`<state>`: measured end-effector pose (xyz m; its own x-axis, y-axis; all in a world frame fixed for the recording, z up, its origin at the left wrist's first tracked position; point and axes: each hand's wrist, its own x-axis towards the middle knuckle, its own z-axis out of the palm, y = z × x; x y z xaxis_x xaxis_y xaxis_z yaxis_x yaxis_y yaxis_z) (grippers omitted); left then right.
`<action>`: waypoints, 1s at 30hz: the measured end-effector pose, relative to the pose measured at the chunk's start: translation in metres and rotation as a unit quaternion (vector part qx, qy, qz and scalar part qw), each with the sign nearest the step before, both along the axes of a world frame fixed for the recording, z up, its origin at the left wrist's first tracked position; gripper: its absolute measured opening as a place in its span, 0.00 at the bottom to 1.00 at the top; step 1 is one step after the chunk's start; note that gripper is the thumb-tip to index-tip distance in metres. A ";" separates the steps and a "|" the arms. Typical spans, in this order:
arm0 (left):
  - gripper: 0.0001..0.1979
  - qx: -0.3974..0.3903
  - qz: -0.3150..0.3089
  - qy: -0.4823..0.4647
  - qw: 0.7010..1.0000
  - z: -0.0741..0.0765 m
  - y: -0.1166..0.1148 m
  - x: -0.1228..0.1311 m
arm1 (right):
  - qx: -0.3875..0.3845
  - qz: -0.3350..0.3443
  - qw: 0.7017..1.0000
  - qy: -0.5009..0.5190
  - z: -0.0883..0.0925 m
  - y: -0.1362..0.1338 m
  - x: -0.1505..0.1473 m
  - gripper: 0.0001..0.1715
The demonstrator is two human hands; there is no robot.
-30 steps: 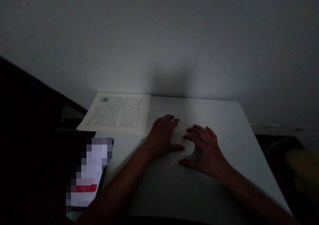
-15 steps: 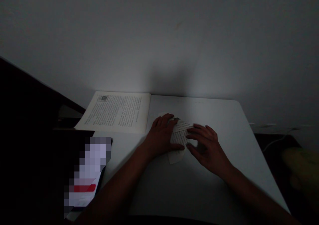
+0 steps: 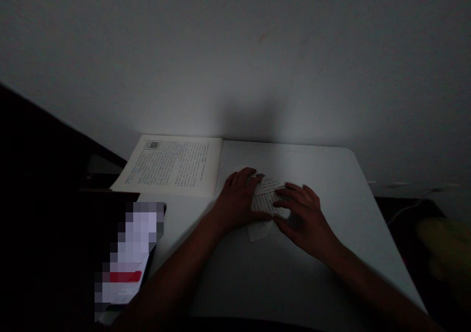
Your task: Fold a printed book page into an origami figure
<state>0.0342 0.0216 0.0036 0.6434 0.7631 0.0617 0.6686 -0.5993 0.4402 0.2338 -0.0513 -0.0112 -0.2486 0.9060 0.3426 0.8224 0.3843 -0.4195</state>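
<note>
A folded piece of printed paper lies on the white table, its folded flap slanting across the upper part and a pointed corner towards me. My left hand holds it down from the left, fingers curved over its upper left and thumb stretched along its lower part. My right hand is at the paper's right side with fingers apart. Its fingertips meet the right edge, and the thumb tip is close to my left thumb. Part of the paper is hidden under my left hand.
A printed sheet or booklet with a square code lies at the table's back left. A lit phone, its screen blurred out, is at the left edge. The wall rises behind the table. A pale cable runs at right.
My right hand has shifted slightly left, bringing its thumb and index finger closer to the paper and to my left thumb. My left hand has stayed in place.
</note>
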 end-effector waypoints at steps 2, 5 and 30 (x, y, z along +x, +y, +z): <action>0.46 0.002 -0.001 -0.004 1.000 0.000 0.000 0.000 | 0.001 0.002 1.000 -0.001 0.000 0.000 0.000 0.16; 0.45 0.004 -0.002 -0.013 1.000 -0.001 0.000 -0.001 | -0.001 0.003 1.000 -0.005 0.002 0.000 -0.001 0.18; 0.30 0.049 -0.051 -0.003 0.997 -0.002 -0.004 -0.005 | 0.044 -0.026 0.999 0.003 0.001 0.010 0.017 0.14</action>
<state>0.0292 0.0176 0.0011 0.7174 0.6831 0.1370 0.5993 -0.7053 0.3787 0.2509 -0.0408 -0.0101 -0.2007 0.8842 0.4218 0.8398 0.3770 -0.3907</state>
